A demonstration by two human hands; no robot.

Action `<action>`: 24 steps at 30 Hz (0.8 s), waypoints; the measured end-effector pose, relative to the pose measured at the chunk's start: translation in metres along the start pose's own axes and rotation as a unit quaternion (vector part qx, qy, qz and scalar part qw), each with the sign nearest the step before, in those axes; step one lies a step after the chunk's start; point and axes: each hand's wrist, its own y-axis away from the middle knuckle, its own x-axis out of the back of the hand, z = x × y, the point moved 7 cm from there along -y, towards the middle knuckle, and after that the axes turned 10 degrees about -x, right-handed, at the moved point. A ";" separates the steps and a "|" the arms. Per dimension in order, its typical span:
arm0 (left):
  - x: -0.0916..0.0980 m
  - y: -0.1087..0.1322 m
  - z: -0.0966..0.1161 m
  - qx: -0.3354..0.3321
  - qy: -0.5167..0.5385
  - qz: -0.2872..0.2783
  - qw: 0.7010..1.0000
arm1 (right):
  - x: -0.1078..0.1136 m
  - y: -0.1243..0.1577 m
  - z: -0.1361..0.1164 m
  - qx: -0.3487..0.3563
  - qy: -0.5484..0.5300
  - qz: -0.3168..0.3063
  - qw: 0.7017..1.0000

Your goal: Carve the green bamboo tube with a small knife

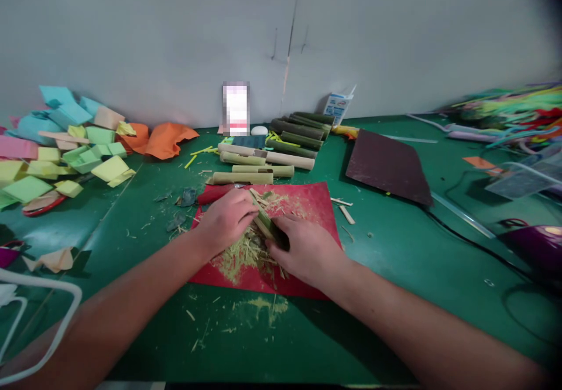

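A split piece of green bamboo slants above a red sheet. My right hand is closed round its near end, thumb along the side. At its far end, the curled fingers of my left hand grip the bamboo; their tips are partly hidden. Pale shavings and sawdust lie heaped on the sheet under both hands. Behind my left hand a dark red item lies at the sheet's far edge, too covered to name.
Several bamboo pieces lie beyond the sheet, near a lit phone screen and a small carton. Folded coloured papers pile up at left. At right are a dark brown board, a black cable and colourful pipe cleaners.
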 end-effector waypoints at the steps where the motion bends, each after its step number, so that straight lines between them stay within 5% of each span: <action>1: 0.000 0.000 0.000 -0.005 -0.001 -0.002 1.000 | 0.000 0.000 0.000 0.002 0.003 0.000 1.000; 5: 0.005 0.000 -0.006 0.008 -0.056 0.019 0.998 | 0.000 0.002 -0.001 0.007 0.017 0.009 1.000; 10: 0.000 -0.002 0.003 -0.029 -0.043 -0.022 0.998 | -0.002 0.002 -0.001 0.015 0.019 0.010 1.000; 14: 0.007 -0.002 0.000 -0.015 -0.082 0.022 0.996 | -0.002 0.002 -0.002 0.025 0.023 0.018 0.999; 19: -0.001 -0.002 0.007 -0.040 -0.048 -0.020 0.998 | -0.003 0.002 -0.002 0.028 0.033 0.010 0.999; 24: 0.013 -0.002 -0.017 0.023 -0.162 0.025 0.986 | -0.002 0.001 -0.001 0.014 0.037 0.006 0.999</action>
